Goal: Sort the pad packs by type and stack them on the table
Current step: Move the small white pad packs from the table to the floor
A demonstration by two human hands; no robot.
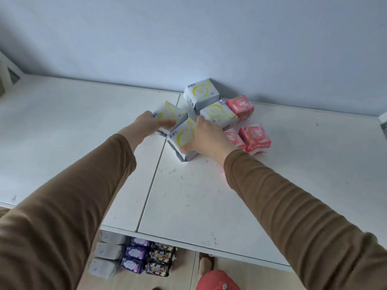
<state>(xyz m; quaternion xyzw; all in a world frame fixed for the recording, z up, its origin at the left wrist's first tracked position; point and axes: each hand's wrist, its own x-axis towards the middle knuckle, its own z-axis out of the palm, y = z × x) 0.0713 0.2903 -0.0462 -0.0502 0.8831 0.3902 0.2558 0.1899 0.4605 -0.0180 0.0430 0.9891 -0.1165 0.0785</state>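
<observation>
Both arms in brown sleeves reached out over the white table (293, 164), toward the far wall (209, 38). The left hand (146, 124) gripped a white-and-yellow pack (169, 116), thumb laid across its printed face and fingers curled behind it; the pack was tilted, and I could not tell whether it rested on the table or was held just above it. The right hand (207, 137) held a second white-and-yellow pack (184, 137) just in front of that one, thumb along its lower edge and fingers bent over its top right corner. This pack seemed to sit on another pack beneath it, whose grey side showed at the bottom. The two held packs touched at a corner.

Behind them, close to the wall, stood two more of the same kind: one raised up, apparently on top of something (202, 94), and one lower and just to its right (218, 115), touching the fingers of the right hand. To the right lay the pink packs: one near the wall (240, 106), one nearer and well lit (254, 137), and one partly hidden behind the right wrist (233, 138). Whites sat left, pinks right, the groups touching in the middle.

Below the near edge of the table, on the floor, three short columns of packs lay side by side: pale grey ones (106, 252), purple ones (135, 254) and dark patterned ones (161, 258). A red piece of clothing (215, 281) showed at the bottom.
</observation>
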